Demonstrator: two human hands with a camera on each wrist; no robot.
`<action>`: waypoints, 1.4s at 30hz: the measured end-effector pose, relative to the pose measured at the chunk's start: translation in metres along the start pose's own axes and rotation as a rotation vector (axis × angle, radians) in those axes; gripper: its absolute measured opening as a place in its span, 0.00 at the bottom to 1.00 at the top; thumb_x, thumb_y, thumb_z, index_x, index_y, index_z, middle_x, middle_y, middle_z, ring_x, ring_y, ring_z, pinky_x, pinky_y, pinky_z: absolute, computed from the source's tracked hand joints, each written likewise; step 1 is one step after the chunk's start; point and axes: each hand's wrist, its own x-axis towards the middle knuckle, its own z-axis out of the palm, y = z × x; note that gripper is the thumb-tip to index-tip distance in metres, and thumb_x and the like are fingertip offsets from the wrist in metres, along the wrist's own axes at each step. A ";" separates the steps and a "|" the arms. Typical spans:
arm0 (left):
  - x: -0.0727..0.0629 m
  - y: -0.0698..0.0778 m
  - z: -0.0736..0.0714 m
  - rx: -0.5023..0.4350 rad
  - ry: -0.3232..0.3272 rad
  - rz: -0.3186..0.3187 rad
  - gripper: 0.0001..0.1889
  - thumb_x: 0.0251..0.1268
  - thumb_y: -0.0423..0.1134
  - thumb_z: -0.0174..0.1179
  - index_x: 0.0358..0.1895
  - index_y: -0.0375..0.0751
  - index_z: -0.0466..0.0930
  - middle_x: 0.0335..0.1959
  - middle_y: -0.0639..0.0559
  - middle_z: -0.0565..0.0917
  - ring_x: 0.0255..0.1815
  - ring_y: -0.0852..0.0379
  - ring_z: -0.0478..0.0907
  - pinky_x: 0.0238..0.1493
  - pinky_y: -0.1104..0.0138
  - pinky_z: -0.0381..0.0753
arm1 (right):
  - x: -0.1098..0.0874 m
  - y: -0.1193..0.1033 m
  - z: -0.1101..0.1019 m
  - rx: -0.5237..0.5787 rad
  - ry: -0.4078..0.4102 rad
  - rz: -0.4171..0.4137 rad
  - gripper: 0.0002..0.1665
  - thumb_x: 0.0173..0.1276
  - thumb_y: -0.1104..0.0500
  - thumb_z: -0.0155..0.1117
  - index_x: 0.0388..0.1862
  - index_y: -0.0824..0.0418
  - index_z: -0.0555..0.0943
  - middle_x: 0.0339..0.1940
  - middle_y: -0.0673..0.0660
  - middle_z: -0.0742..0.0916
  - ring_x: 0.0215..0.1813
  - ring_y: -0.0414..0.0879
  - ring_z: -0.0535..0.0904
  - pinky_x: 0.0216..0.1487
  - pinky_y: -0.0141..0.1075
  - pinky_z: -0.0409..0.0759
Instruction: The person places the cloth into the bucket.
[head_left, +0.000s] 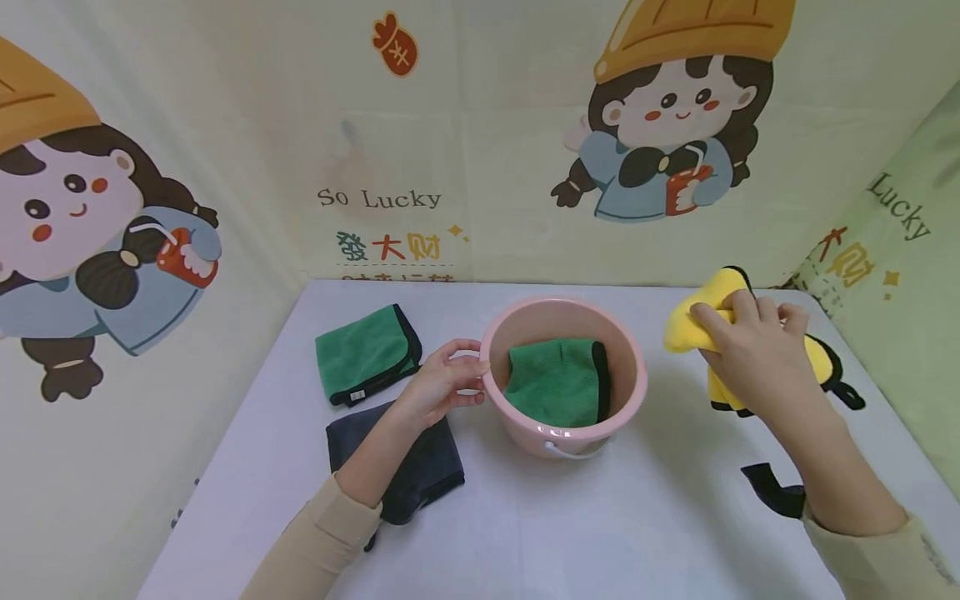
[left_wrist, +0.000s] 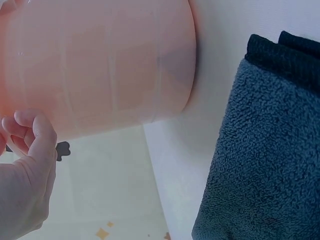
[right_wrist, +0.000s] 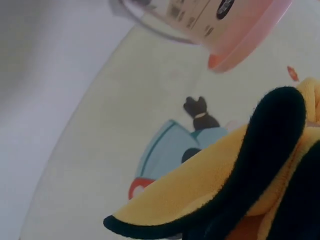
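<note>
A pink bucket [head_left: 510, 421] with a white handle stands mid-table, a folded green cloth [head_left: 555, 383] with black edging inside it. My left hand [head_left: 446, 379] holds the bucket's left rim at the fingertips. In the left wrist view, the bent fingers of the left hand [left_wrist: 30, 165] lie beside the bucket wall [left_wrist: 115, 65]. To the right of the bucket, my right hand [head_left: 765, 350] grips a yellow cloth [head_left: 697, 321] with black edging, raised and bunched. The right wrist view shows the yellow cloth [right_wrist: 195, 180] close up, its folds hiding the fingers.
Left of the bucket lies another folded green cloth [head_left: 363, 354]. A dark grey cloth [head_left: 431, 462] is partly under my left forearm. A black strap [head_left: 776, 493] shows near my right sleeve. Behind the white table [head_left: 585, 533] hangs a printed curtain [head_left: 517, 167].
</note>
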 end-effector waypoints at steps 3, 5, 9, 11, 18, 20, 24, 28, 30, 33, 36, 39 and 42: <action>0.000 0.000 0.000 -0.003 -0.006 0.009 0.21 0.62 0.34 0.56 0.58 0.43 0.65 0.49 0.33 0.74 0.30 0.56 0.78 0.39 0.62 0.81 | 0.010 -0.011 0.002 0.020 0.022 -0.043 0.27 0.45 0.63 0.75 0.42 0.57 0.70 0.38 0.67 0.69 0.40 0.66 0.64 0.42 0.61 0.56; 0.001 0.001 -0.001 -0.008 -0.011 0.014 0.21 0.61 0.34 0.56 0.58 0.43 0.65 0.47 0.35 0.75 0.30 0.56 0.78 0.36 0.64 0.81 | 0.015 -0.019 0.003 0.038 0.037 -0.074 0.27 0.45 0.62 0.75 0.42 0.56 0.71 0.38 0.67 0.70 0.41 0.65 0.65 0.43 0.60 0.57; 0.001 0.001 -0.001 -0.019 -0.017 0.015 0.21 0.61 0.33 0.56 0.58 0.42 0.65 0.45 0.37 0.75 0.29 0.56 0.78 0.34 0.66 0.81 | 0.025 -0.034 0.006 0.070 0.045 -0.127 0.27 0.44 0.62 0.76 0.42 0.55 0.72 0.38 0.65 0.71 0.41 0.63 0.66 0.45 0.60 0.57; 0.001 0.001 -0.002 -0.020 -0.018 0.016 0.21 0.61 0.33 0.56 0.58 0.42 0.65 0.46 0.36 0.75 0.29 0.56 0.78 0.34 0.66 0.81 | 0.030 -0.040 0.007 0.080 0.039 -0.154 0.27 0.44 0.61 0.76 0.43 0.55 0.73 0.38 0.65 0.71 0.41 0.62 0.66 0.46 0.60 0.57; 0.002 0.001 -0.002 -0.010 -0.020 0.011 0.21 0.61 0.33 0.56 0.57 0.42 0.65 0.36 0.47 0.78 0.28 0.57 0.77 0.36 0.64 0.81 | 0.041 -0.061 0.011 0.087 0.015 -0.269 0.33 0.39 0.59 0.79 0.45 0.53 0.72 0.38 0.63 0.72 0.44 0.60 0.66 0.46 0.59 0.59; 0.002 0.002 -0.002 -0.007 -0.023 0.011 0.21 0.61 0.33 0.56 0.57 0.42 0.65 0.34 0.49 0.78 0.28 0.57 0.77 0.36 0.63 0.81 | 0.044 -0.067 0.012 0.082 0.006 -0.296 0.32 0.40 0.59 0.78 0.45 0.52 0.71 0.39 0.62 0.72 0.44 0.59 0.67 0.46 0.57 0.59; 0.001 0.003 -0.002 -0.002 -0.021 0.005 0.21 0.61 0.33 0.57 0.57 0.42 0.65 0.33 0.50 0.78 0.28 0.56 0.77 0.35 0.64 0.81 | 0.049 -0.078 0.015 0.063 -0.030 -0.354 0.30 0.44 0.57 0.77 0.46 0.51 0.71 0.40 0.61 0.72 0.45 0.58 0.67 0.47 0.54 0.60; 0.001 0.004 -0.002 0.017 0.002 -0.006 0.20 0.61 0.33 0.58 0.56 0.42 0.66 0.34 0.49 0.79 0.28 0.56 0.78 0.34 0.65 0.81 | 0.053 -0.088 0.022 0.036 -0.066 -0.412 0.28 0.47 0.56 0.75 0.47 0.50 0.72 0.41 0.61 0.73 0.45 0.57 0.68 0.48 0.53 0.61; 0.001 0.004 -0.002 0.029 0.016 -0.011 0.20 0.60 0.33 0.58 0.56 0.43 0.67 0.34 0.49 0.79 0.28 0.56 0.78 0.34 0.65 0.81 | 0.054 -0.092 0.027 0.029 -0.077 -0.437 0.25 0.50 0.56 0.73 0.47 0.49 0.74 0.40 0.60 0.74 0.44 0.55 0.68 0.48 0.52 0.61; 0.001 0.005 -0.002 0.040 0.030 -0.015 0.20 0.60 0.33 0.58 0.55 0.43 0.67 0.33 0.49 0.79 0.27 0.56 0.77 0.34 0.64 0.82 | 0.056 -0.098 0.034 0.032 -0.099 -0.466 0.21 0.54 0.55 0.70 0.47 0.47 0.75 0.40 0.59 0.75 0.42 0.54 0.68 0.47 0.51 0.62; 0.001 0.006 -0.001 0.042 0.036 -0.014 0.19 0.60 0.33 0.59 0.55 0.43 0.67 0.33 0.49 0.79 0.26 0.56 0.77 0.33 0.64 0.82 | 0.056 -0.103 0.040 0.038 -0.119 -0.491 0.20 0.54 0.55 0.69 0.46 0.45 0.76 0.40 0.58 0.75 0.43 0.53 0.69 0.48 0.51 0.63; 0.001 0.006 0.000 0.048 0.043 -0.014 0.20 0.59 0.34 0.59 0.54 0.43 0.68 0.33 0.49 0.79 0.27 0.56 0.78 0.35 0.63 0.82 | 0.056 -0.108 0.047 0.032 -0.141 -0.527 0.20 0.54 0.56 0.69 0.46 0.44 0.76 0.40 0.57 0.76 0.43 0.53 0.69 0.49 0.51 0.65; 0.001 0.005 0.000 0.051 0.053 -0.021 0.20 0.59 0.35 0.60 0.54 0.44 0.68 0.34 0.49 0.79 0.28 0.55 0.78 0.38 0.61 0.81 | 0.056 -0.114 0.056 0.040 -0.188 -0.571 0.18 0.56 0.55 0.67 0.47 0.44 0.75 0.41 0.56 0.76 0.44 0.52 0.70 0.51 0.51 0.66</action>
